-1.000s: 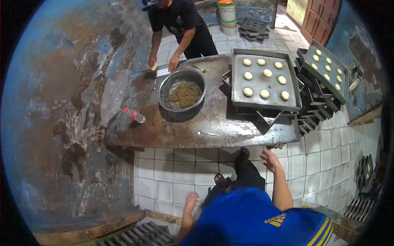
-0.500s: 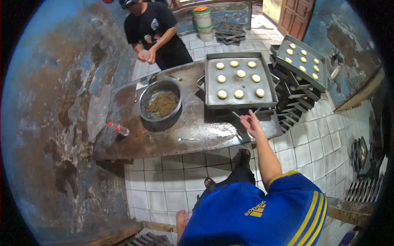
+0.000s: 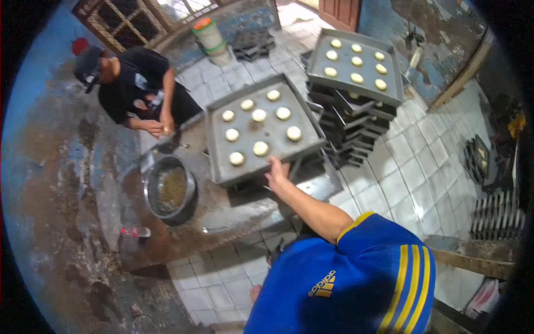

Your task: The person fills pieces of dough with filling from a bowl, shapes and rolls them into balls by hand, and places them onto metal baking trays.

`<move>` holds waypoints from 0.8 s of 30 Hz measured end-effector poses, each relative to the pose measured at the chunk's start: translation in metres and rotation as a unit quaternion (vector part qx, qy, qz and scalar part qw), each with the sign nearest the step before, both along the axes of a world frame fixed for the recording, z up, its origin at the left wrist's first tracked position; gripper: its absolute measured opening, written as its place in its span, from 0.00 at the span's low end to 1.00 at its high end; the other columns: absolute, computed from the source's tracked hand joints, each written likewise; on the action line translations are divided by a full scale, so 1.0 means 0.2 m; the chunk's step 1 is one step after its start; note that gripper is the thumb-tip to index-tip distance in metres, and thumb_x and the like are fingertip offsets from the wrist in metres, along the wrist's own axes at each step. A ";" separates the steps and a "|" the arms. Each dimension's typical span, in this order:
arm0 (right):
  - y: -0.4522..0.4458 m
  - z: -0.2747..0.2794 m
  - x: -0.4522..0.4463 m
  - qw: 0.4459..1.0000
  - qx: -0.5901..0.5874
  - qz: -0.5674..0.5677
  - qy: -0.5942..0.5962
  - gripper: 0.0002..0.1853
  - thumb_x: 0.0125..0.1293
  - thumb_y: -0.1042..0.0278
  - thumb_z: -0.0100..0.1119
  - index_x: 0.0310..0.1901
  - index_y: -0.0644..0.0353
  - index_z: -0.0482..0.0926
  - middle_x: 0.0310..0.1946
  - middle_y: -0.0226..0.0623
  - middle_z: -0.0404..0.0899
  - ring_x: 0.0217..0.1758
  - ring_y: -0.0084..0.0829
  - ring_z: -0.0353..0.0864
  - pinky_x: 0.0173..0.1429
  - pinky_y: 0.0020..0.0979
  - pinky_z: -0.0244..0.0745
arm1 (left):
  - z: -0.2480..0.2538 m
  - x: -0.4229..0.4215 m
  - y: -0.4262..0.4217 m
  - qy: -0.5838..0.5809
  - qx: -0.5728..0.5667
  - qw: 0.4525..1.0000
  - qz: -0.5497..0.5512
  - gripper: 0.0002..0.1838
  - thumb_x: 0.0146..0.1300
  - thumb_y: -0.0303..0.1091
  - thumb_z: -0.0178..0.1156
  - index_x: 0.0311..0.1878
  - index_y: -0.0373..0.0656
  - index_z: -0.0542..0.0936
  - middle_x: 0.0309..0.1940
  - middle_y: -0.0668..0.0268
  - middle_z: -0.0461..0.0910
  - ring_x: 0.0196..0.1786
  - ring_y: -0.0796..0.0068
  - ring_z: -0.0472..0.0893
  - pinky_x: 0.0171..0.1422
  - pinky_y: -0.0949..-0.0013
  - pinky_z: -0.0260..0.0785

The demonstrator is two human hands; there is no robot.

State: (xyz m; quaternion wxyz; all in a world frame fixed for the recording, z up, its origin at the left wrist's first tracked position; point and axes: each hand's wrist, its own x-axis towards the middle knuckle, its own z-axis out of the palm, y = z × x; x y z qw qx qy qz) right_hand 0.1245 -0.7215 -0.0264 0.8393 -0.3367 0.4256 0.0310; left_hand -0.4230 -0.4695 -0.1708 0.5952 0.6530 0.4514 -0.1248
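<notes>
My right hand (image 3: 278, 171) grips the near rim of a square metal baking tray (image 3: 306, 146), with part of the hand over the rim and the rest at its outer side. Several round pale dough balls (image 3: 258, 115) sit spaced out on the tray, which rests tilted across the end of the table. My left hand (image 3: 255, 293) shows only as a small patch of skin low beside my blue shirt; its fingers cannot be made out. Left of the tray stands a round metal basin (image 3: 192, 192) holding a brown crumbly filling (image 3: 172, 186).
Another tray (image 3: 389, 92) of dough balls tops a stack of trays (image 3: 356, 131) at the right. A co-worker (image 3: 139, 89) stands beyond the table (image 3: 222, 217), hands together. A plastic bottle (image 3: 136, 231) lies near the left wall. A bucket (image 3: 210, 36) stands at the back.
My right hand has gone from just in front of the tray to gripping its near rim. The view has turned and shifted, so everything appears rotated. Less of my left hand shows.
</notes>
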 end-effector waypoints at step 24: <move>-1.58 1.47 -0.44 0.977 0.110 0.067 -0.172 0.13 0.58 0.76 0.58 0.46 0.66 0.78 0.35 0.43 0.84 0.37 0.41 0.87 0.52 0.45 0.87 | 0.11 1.30 -0.15 0.024 -0.047 0.991 -0.119 0.08 0.79 0.39 0.59 0.55 0.49 0.75 0.37 0.65 0.86 0.31 0.73 0.84 0.31 0.67 0.75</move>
